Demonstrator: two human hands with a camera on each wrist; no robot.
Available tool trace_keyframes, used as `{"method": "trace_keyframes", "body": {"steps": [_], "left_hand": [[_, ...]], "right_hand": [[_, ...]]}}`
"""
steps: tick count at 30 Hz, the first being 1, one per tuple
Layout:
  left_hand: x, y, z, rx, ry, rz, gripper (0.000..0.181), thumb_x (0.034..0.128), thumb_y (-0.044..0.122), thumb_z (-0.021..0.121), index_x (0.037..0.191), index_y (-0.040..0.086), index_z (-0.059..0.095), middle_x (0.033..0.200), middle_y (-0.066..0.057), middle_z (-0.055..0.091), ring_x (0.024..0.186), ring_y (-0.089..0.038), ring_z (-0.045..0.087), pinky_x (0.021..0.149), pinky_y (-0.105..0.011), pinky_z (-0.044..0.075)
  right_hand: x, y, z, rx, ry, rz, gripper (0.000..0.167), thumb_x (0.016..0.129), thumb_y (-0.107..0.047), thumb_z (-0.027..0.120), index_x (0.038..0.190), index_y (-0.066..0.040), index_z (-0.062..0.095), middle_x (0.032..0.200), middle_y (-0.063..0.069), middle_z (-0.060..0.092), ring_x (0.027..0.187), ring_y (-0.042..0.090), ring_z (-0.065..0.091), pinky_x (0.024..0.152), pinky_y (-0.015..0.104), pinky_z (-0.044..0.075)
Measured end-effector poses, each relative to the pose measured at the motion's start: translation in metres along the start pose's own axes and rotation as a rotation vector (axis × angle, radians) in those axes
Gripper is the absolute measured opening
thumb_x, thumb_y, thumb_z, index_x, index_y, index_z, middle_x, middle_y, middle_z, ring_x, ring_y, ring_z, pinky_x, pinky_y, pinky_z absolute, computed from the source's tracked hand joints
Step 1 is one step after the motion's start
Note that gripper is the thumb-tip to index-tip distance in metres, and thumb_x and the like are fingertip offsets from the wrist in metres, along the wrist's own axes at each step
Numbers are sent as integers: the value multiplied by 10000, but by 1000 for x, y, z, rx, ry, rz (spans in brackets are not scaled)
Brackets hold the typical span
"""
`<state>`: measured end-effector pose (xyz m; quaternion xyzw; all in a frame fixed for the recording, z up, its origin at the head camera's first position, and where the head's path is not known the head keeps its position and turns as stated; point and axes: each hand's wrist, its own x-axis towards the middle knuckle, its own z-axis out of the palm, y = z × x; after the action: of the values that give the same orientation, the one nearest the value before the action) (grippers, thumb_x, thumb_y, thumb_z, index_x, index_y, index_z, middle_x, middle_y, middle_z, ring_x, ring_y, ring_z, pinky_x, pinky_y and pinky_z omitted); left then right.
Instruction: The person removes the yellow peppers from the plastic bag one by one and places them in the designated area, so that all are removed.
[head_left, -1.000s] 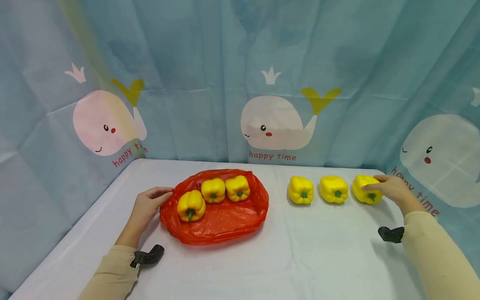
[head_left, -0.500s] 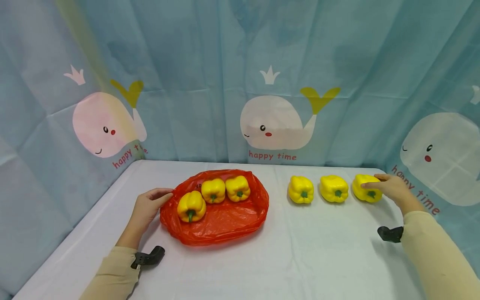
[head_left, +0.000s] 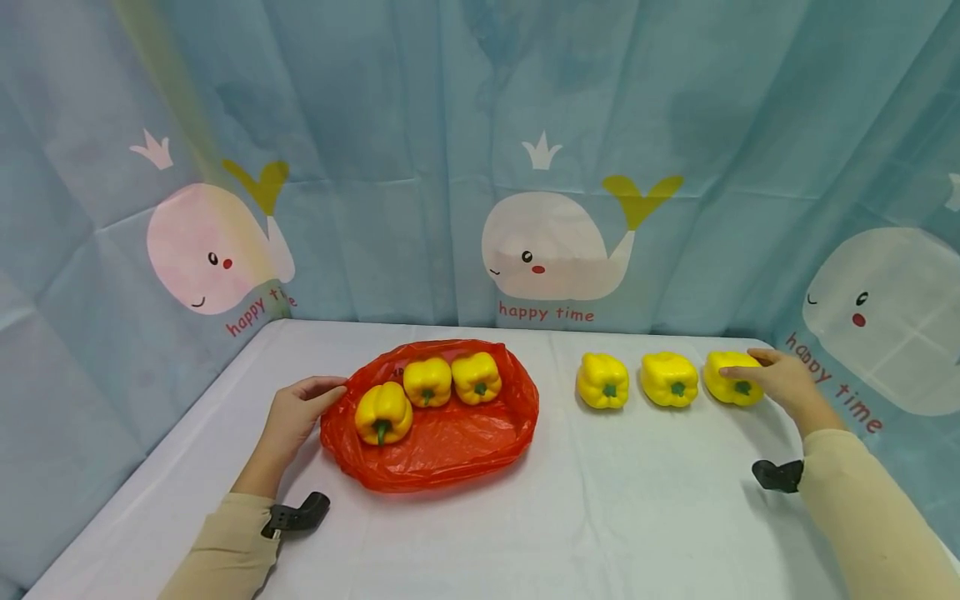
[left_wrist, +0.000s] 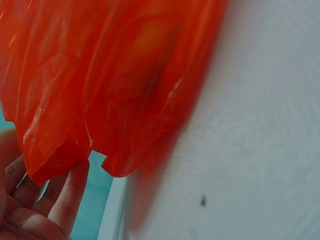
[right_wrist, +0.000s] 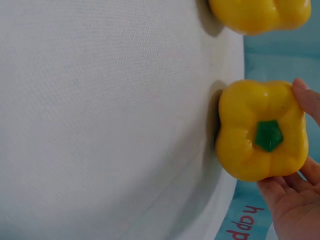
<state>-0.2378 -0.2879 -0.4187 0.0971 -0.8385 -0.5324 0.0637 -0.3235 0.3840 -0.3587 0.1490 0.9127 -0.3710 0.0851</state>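
My left hand (head_left: 296, 417) pinches the left rim of a red plastic bag (head_left: 468, 442), which lies spread open on the table. In the left wrist view, the bag's crumpled edge (left_wrist: 55, 167) sits between thumb and fingers. Inside the bag are three yellow bell peppers: one at front left (head_left: 383, 411), one in the middle (head_left: 427, 379) and one to its right (head_left: 476, 375). At the far right, my right hand (head_left: 791, 385) holds a yellow bell pepper (right_wrist: 240, 132) between thumb and fingers. Its green stem faces the right wrist camera.
Two more yellow bell peppers, one nearer the bag (head_left: 602, 379) and one beside the held pepper (head_left: 668, 377), stand in line on the white tablecloth (head_left: 645, 500). A blue curtain (head_left: 360, 242) with whale prints rises behind the table and at both sides.
My right hand and forearm have shifted very slightly left, with the pepper barely moving. The left hand, the bag and the other peppers stay in place.
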Motion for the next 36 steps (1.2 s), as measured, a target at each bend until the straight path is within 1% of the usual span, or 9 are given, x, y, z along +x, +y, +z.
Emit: {"method": "trace_keyframes", "body": {"steps": [4, 7, 13, 16, 18, 21, 24, 30, 36], "left_hand": [[-1, -1, -1, -3, 4, 2, 523, 967, 436, 615, 1326, 56, 619, 1313, -117, 635, 1017, -28, 540, 810, -79, 501], [-2, -1, 0, -8, -2, -4, 520, 969, 430, 614, 1331, 56, 616, 1310, -114, 633, 1009, -20, 540, 812, -79, 502], [-2, -3, 2, -6, -3, -8, 527, 971, 443, 604, 1328, 56, 616, 1346, -157, 609, 1102, -128, 548, 813, -76, 495], [-1, -3, 2, -5, -5, -3, 542, 971, 459, 597, 1331, 54, 611, 1366, -177, 592, 1173, -200, 536, 814, -70, 487], [0, -3, 2, -7, -7, -4, 549, 970, 466, 596, 1334, 55, 607, 1374, -181, 584, 1199, -225, 528, 813, -67, 485], [0, -3, 1, -7, -4, -1, 548, 971, 459, 597, 1335, 49, 606, 1378, -187, 581, 1204, -230, 527, 812, -64, 482], [0, -1, 1, -12, -6, -7, 543, 971, 456, 599, 1336, 53, 605, 1380, -180, 579, 1206, -221, 524, 812, -62, 482], [-1, 1, 1, -19, -7, -12, 534, 974, 439, 601, 1342, 52, 601, 1385, -182, 575, 1216, -224, 523, 811, -59, 479], [-2, 2, 0, -15, -2, 0, 533, 970, 436, 610, 1338, 50, 608, 1366, -172, 596, 1110, -122, 553, 820, -68, 491]], "right_hand": [[0, 0, 0, -18, 2, -29, 1094, 873, -622, 632, 1558, 33, 84, 1581, 374, 53, 1388, 584, 142, 1114, 743, 191], [0, 1, -3, -52, -17, -55, 1088, 883, -635, 606, 1553, 45, 85, 1573, 382, 68, 1386, 594, 144, 1104, 747, 202], [-4, 0, -6, -54, -21, -79, 1032, 918, -616, 567, 1555, 37, 84, 1567, 388, 94, 1389, 596, 159, 1100, 733, 239], [-11, -4, -4, -11, 33, -107, 976, 947, -592, 536, 1553, 48, 117, 1564, 384, 152, 1390, 583, 202, 1099, 710, 279], [-17, -9, -1, 42, 99, -130, 927, 959, -578, 522, 1548, 49, 177, 1562, 366, 214, 1391, 558, 247, 1100, 691, 305], [-27, -20, 4, 133, 187, -157, 873, 961, -565, 525, 1546, 20, 245, 1577, 313, 267, 1411, 516, 282, 1121, 662, 310], [-37, -32, 9, 191, 231, -170, 840, 958, -550, 543, 1549, -17, 276, 1589, 273, 287, 1426, 481, 300, 1146, 631, 302], [-56, -51, 24, 207, 230, -230, 827, 953, -535, 574, 1544, -26, 300, 1582, 263, 315, 1427, 480, 311, 1149, 616, 305], [-74, -70, 42, 230, 181, -318, 814, 938, -520, 616, 1529, -33, 339, 1550, 258, 379, 1421, 445, 342, 1142, 610, 327]]}}
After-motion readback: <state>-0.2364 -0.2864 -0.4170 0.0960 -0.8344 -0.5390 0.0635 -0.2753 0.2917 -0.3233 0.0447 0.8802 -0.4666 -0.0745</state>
